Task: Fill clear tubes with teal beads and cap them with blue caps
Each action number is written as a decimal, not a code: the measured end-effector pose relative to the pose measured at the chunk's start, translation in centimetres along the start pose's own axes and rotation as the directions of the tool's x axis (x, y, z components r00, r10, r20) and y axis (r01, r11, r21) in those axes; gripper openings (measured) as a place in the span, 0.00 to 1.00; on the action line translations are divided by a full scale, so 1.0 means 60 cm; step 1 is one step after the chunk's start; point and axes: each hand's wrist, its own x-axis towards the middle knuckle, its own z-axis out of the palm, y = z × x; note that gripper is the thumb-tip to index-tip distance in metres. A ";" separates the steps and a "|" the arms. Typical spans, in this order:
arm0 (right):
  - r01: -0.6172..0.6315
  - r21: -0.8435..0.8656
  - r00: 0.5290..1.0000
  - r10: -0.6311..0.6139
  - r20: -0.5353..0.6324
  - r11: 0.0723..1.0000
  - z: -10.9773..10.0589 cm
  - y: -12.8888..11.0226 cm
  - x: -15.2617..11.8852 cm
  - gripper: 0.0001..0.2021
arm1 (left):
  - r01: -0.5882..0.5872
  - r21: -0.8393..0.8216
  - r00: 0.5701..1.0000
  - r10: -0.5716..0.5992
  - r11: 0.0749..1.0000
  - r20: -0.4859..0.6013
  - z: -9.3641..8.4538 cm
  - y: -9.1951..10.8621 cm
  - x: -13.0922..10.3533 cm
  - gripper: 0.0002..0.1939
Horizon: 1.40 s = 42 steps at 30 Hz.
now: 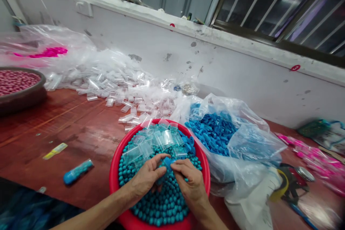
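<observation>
Above a red basin (114, 161) full of teal beads (159, 208), my two hands meet at a small blue plastic cap (167, 162). My left hand (149, 174) is closed around the cap from the left, thumb and forefinger against it. From the other side, my right hand (190, 178) pinches the cap's edge with thumb and fingertips. Whether a clear tube is joined to the cap is hidden by my fingers. Several clear flat tubes (145, 149) lie on the beads beyond my hands, with loose blue caps (188, 143) at the basin's right side.
A plastic bag of blue caps (215, 129) stands right of the basin. Clear tubes (107, 75) are heaped along the wall. A bead-filled tube (78, 171) and a yellow cutter (55, 151) lie left. Pink beads fill a brown bowl (24, 99). A tape dispenser (293, 183) sits right.
</observation>
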 end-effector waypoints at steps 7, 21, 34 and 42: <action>-0.011 0.000 1.000 0.011 0.023 1.000 0.004 -0.001 0.001 0.13 | -0.040 -0.028 0.999 0.039 0.999 -0.032 0.000 0.005 0.000 0.22; -0.055 -0.197 0.980 0.091 0.179 0.979 0.009 -0.006 0.001 0.14 | -0.036 0.046 0.993 0.041 0.998 -0.108 0.005 0.001 -0.001 0.17; -0.638 0.507 0.767 0.538 0.350 0.579 -0.029 0.002 0.051 0.26 | -0.065 0.105 0.998 0.063 0.992 0.024 0.004 0.011 -0.009 0.21; -0.285 -0.108 0.901 0.305 0.310 0.952 0.002 -0.025 0.011 0.34 | -0.229 0.231 0.956 0.263 0.946 -0.130 0.007 0.008 -0.007 0.22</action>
